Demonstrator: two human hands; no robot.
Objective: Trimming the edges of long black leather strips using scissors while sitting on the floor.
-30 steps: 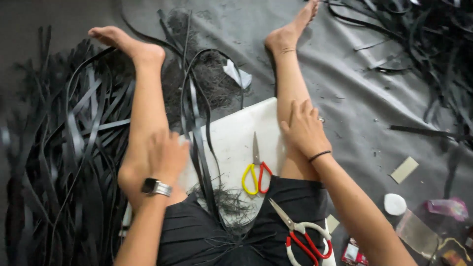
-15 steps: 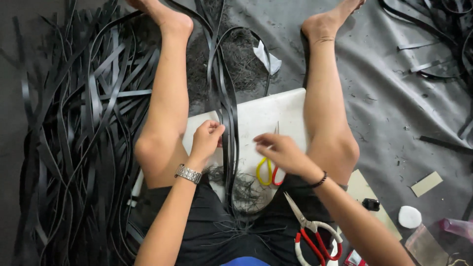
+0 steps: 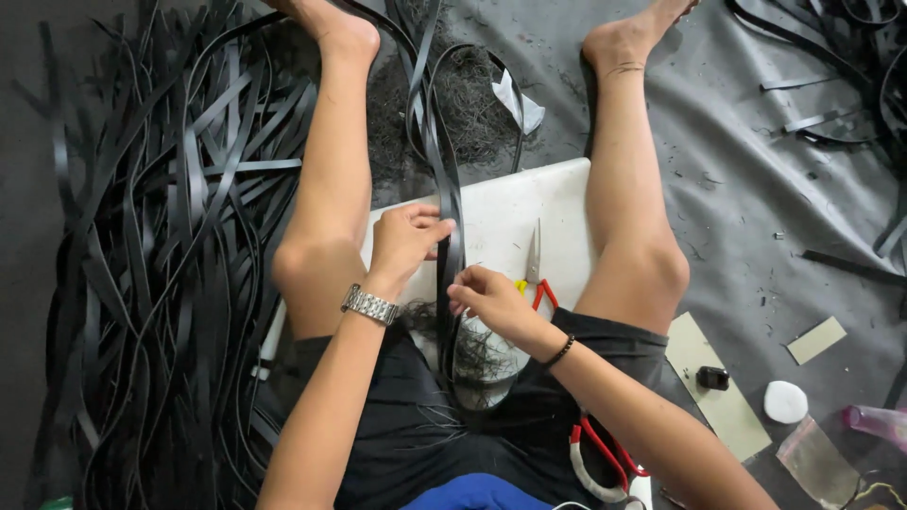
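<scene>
Head view, and the black strip (image 3: 452,222) is dead centre: a narrow band running from twelve o'clock down across the white board (image 3: 557,203) into the person's lap. Left hand (image 3: 404,241) pinches it from the nine o'clock side, thumb and fingers closed on its edge. Right hand (image 3: 487,297), just below at five o'clock, has its fingertips closed on the same strip where it meets a tuft of frayed black fibres (image 3: 477,354). Both hands touch the strip, close together but not touching each other.

At three o'clock from the right hand lie small scissors with yellow and red handles (image 3: 534,279), blades pointing to twelve. Larger red-handled scissors (image 3: 600,458) sit by the right thigh at five o'clock. Out at nine o'clock sprawls a big heap of black strips (image 3: 161,274) on the grey floor sheet (image 3: 746,189); at four o'clock, a beige card (image 3: 723,401), a small black clip (image 3: 712,378) and a white disc (image 3: 785,401).

Judging the grip: keep the strip taut and flat between the two pinches, untwisted, so the loose fibres can be stripped cleanly along the edge.
</scene>
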